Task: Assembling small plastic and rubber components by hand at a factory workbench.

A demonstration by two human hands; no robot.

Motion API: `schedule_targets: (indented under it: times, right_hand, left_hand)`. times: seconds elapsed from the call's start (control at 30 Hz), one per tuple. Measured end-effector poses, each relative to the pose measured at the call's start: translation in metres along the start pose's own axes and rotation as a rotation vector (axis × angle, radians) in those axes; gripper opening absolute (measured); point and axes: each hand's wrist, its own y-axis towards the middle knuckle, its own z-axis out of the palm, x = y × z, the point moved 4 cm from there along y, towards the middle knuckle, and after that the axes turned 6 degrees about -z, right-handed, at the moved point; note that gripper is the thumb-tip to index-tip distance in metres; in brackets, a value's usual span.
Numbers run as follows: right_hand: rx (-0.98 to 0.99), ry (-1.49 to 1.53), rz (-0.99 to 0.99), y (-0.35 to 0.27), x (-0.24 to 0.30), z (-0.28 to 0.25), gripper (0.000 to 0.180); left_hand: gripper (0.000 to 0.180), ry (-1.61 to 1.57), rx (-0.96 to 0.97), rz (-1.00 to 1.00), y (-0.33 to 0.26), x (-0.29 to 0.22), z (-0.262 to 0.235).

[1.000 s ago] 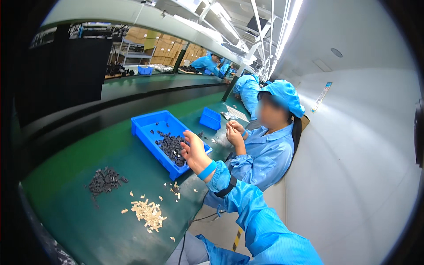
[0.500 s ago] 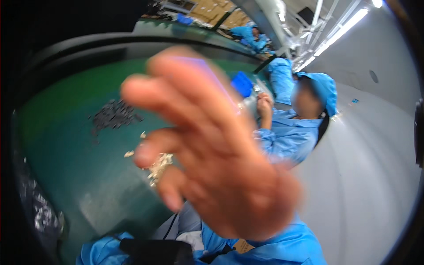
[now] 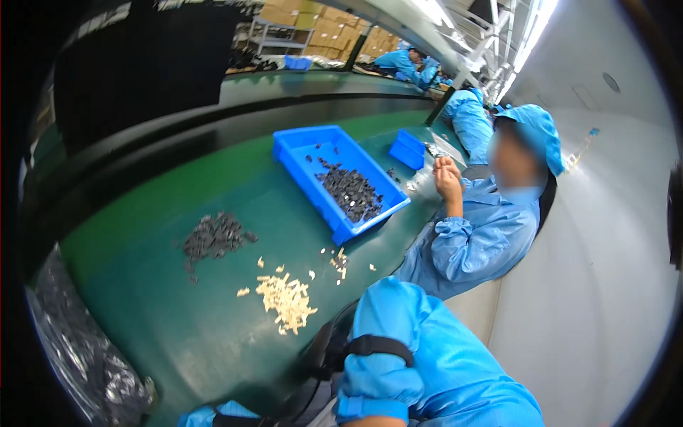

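Both of my hands are out of the picture. My right arm in a blue sleeve (image 3: 398,306) with a black band is bent at the lower middle; only a strip of skin shows past its cuff at the bottom edge. Of my left arm, a bit of blue sleeve (image 3: 231,409) appears at the lower edge. On the green table (image 3: 178,327) before me lies a heap of small cream-coloured pieces (image 3: 286,302). Beyond it to the left is a pile of small black pieces (image 3: 215,235). A blue tray (image 3: 304,181) holds many more black pieces (image 3: 352,192).
Close on my right sits a co-worker in blue (image 3: 477,235), hands together above the table. A smaller blue bin (image 3: 408,149) stands near those hands. Shiny black plastic (image 3: 89,356) lies along the left edge. Several loose bits (image 3: 340,263) are scattered near the tray.
My right hand, raised and blurred with fingers apart close to the camera, has dropped out of view. The view has shifted, and the blue tray is now uncovered.
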Motion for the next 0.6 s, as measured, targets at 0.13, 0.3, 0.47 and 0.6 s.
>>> schedule_targets:
  times: [0.13, 0.3, 0.47, 0.6]
  right_hand:
    - [-0.086, -0.061, 0.042, -0.007, -0.019, -0.013, 0.059]
    - [-0.220, -0.145, 0.081, -0.007, -0.050, -0.024, 0.059]
    - [-0.335, -0.193, 0.084, 0.003, -0.066, -0.022, 0.059]
    - [-0.399, -0.197, 0.078, 0.011, -0.076, -0.019, 0.058]
  left_hand:
    - [0.040, -0.040, -0.144, 0.059, 0.013, 0.000, 0.019]
    - [0.040, -0.012, -0.541, 0.281, 0.025, 0.005, 0.047]
    - [0.049, 0.343, -0.456, 0.203, 0.043, 0.024, 0.013]
    - [0.049, 0.589, -0.324, 0.087, 0.068, 0.037, -0.050]
